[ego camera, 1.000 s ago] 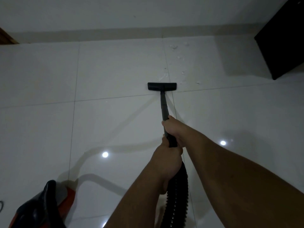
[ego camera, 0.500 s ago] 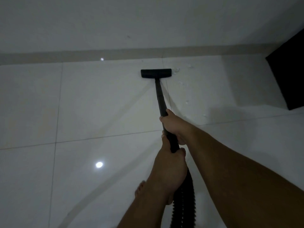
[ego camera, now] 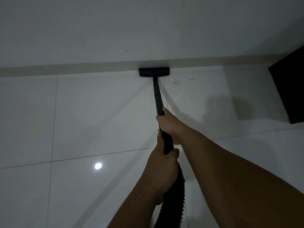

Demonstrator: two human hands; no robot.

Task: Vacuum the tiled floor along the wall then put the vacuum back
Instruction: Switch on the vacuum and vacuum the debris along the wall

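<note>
Step in hand: vacuuming along the wall; putting the vacuum back was not yet due, by my reading.
Nozzle: the black floor head [ego camera: 154,72] lay flat on the tiled floor [ego camera: 98,112], its far edge against the skirting strip [ego camera: 65,68] at the foot of the wall [ego camera: 148,27].
Wand: the dark tube [ego camera: 157,94] ran from the head back to both hands, joining the ribbed hose [ego camera: 174,195] that dropped out of the bottom edge of the view.
Right hand: the right hand [ego camera: 167,124] gripped the wand higher up, fingers curled round it.
Left hand: the left hand [ego camera: 164,168] held just behind, fingers wrapped where tube met hose.
Debris: small white scraps [ego camera: 176,82] lay on the floor just right of the head, scattered back from the wall's edge.
Other: a dark block of furniture [ego camera: 289,89] stood at the floor's right edge.
Next move, as judged: shift the head rightward along the skirting over the scraps, keeping it flat on the tiles.
</note>
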